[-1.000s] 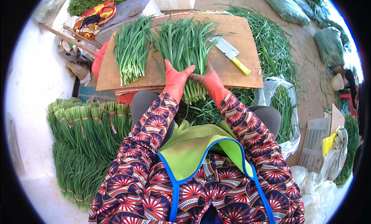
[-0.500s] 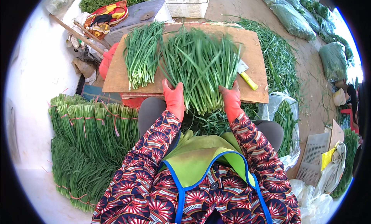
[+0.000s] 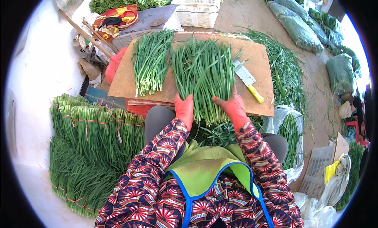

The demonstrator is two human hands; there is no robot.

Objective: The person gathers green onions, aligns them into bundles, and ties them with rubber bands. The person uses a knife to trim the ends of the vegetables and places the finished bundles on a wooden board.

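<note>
A wide loose pile of garlic chives [image 3: 204,70] lies on the wooden board, its pale cut ends toward me and overhanging the near edge. My left hand [image 3: 184,108], in a red rubber glove, clasps the pile's left side near those ends. On the opposite side my right hand [image 3: 233,108], gloved alike, grips with the thumb over the stems and the fingers along the edge. A smaller bunch of garlic chives [image 3: 151,64] rests to the left, apart from my hands. Right of the pile lies a knife [image 3: 248,79] with a yellow handle.
The wooden board [image 3: 258,66] stands before my knees. Tied chive bundles [image 3: 90,125] are stacked at left. Loose leaves [image 3: 281,66] cover the floor right of the board, near a clear plastic bag [image 3: 297,143]. A white crate [image 3: 197,13] stands beyond. Filled bags [image 3: 301,33] line the far right.
The pile has become narrower and neater between my hands, its leaves lying straighter. My right hand has moved inward, and more of the knife blade shows. The whole view has shifted slightly.
</note>
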